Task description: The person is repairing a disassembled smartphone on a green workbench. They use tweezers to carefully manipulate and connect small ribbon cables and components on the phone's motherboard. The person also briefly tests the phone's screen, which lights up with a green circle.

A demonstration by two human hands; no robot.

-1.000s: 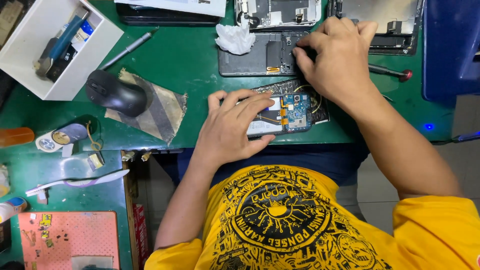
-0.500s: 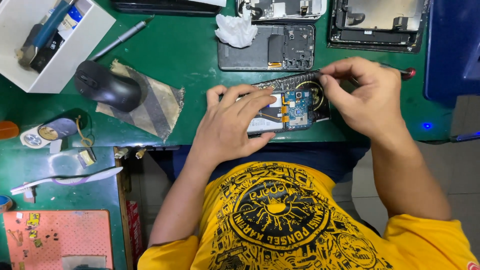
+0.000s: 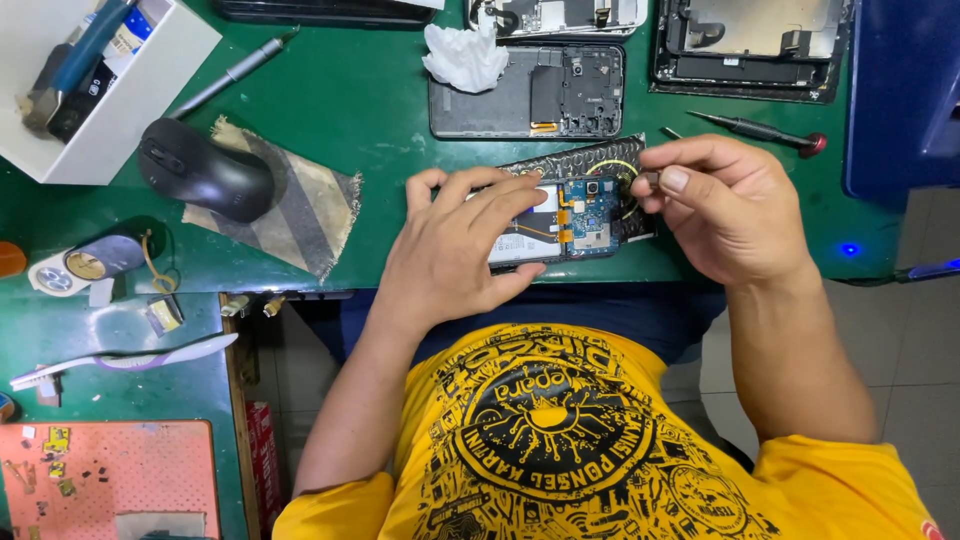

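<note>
Item 1: opened smartphone with exposed blue circuit board (image 3: 560, 225), at the green table's (image 3: 380, 110) near edge; our left hand (image 3: 465, 245) clamps its sides, fingers curled; our right hand (image 3: 725, 205) pinches a small dark tool tip (image 3: 650, 179); we judge it light, rigid, fragile; hold edges only.

The surface (image 3: 380, 110) is deep green. The opened phone (image 3: 560, 225) shows a blue circuit board with yellow flex strips. A black mouse (image 3: 205, 180) sits on a grey-and-tan striped cloth (image 3: 300, 215). The crumpled tissue (image 3: 465, 55) is white, as is the box (image 3: 130, 110). The screwdriver (image 3: 765, 132) is black with a red end. The shirt (image 3: 560, 440) is yellow with black print, the mat (image 3: 120, 470) salmon pink.
</note>
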